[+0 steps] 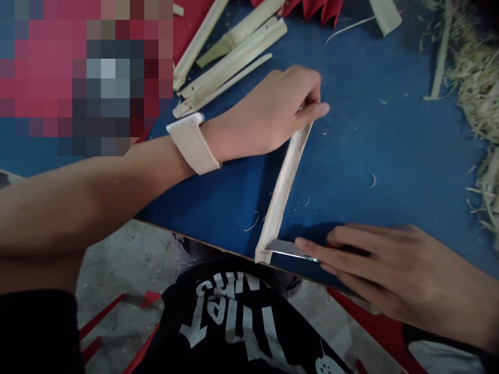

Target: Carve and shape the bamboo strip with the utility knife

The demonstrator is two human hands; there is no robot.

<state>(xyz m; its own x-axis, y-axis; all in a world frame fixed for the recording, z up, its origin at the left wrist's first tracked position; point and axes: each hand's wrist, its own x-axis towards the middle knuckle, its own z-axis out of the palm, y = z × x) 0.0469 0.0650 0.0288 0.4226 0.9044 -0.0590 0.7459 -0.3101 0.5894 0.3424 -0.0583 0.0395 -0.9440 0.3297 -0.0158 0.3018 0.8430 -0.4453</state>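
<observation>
A pale split strip, bamboo by its look (284,182), lies slantwise on the blue tabletop with its near end at the table's front edge. My left hand (286,106) is closed round the strip's far end, thumb on top; a light watch band circles that wrist. In my right hand (384,265) is a knife (288,248), its flat metal blade laid across the strip close to the near end. The index finger stretches along the back of the blade. My fingers hide most of the handle, where a bit of red shows.
Several split pieces (234,62) lie at the back left, near red material. Folded red paper (312,10) and another pale piece (385,15) sit at the back. Shavings (475,104) heap along the right side. Small curls dot the blue table (351,156).
</observation>
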